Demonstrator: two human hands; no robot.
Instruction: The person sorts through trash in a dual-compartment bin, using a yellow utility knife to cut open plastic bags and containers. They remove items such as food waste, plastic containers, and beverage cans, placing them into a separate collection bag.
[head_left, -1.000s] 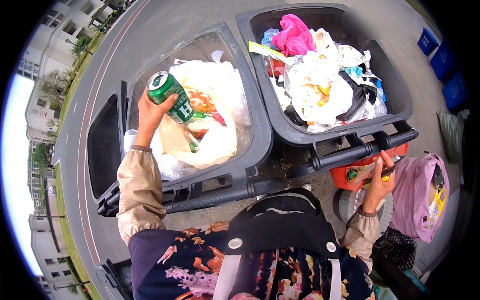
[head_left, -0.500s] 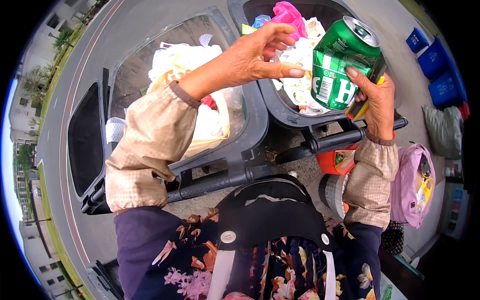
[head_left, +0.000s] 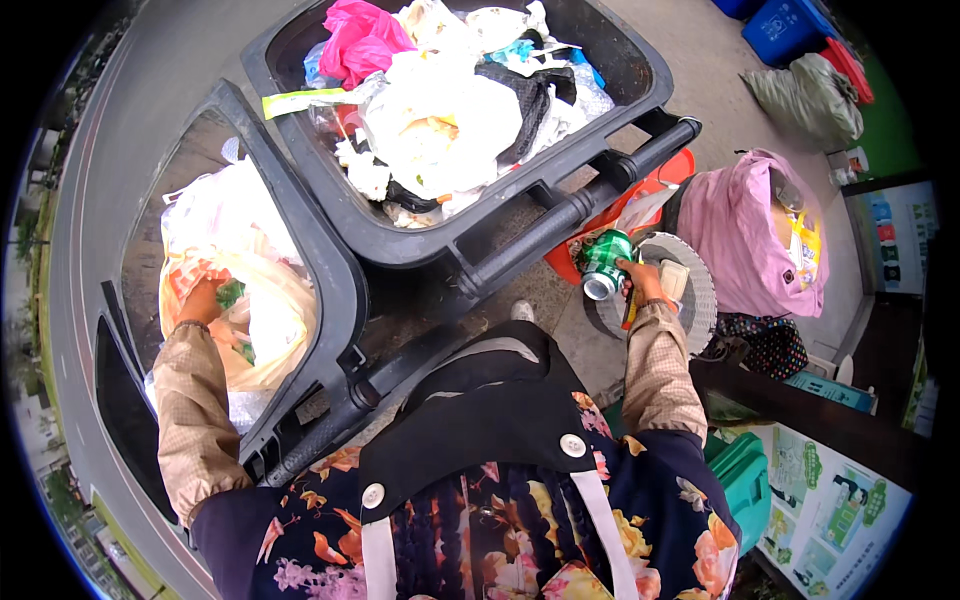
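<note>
My right hand (head_left: pixel 648 283) is closed round a crumpled green drink can (head_left: pixel 606 262), its end tilted down toward me. A thin yellow-orange and black item (head_left: pixel 631 312) is also in that hand; I cannot make out its kind. The hand is above a grey-white round basket (head_left: pixel 695 300) and beside an orange-red container (head_left: pixel 570 262). My left hand (head_left: pixel 202 300) reaches into a pale yellowish plastic bag (head_left: pixel 278 350) in the left wheeled bin (head_left: pixel 335 270). Its fingers are hidden by the plastic, and something green (head_left: pixel 230 293) shows next to them.
A second grey wheeled bin (head_left: pixel 420 243), heaped with bags and litter, stands ahead, its handle bar (head_left: pixel 530 238) toward me. To the right are a pink fabric bag (head_left: pixel 745 235), a pale sack (head_left: pixel 810 100) and blue bins (head_left: pixel 790 35). A green bin (head_left: pixel 740 475) is at lower right.
My right hand has lowered the can from above the far bin to beside the orange-red container. My left hand has gone down into the left bin's bag. The view has swung right.
</note>
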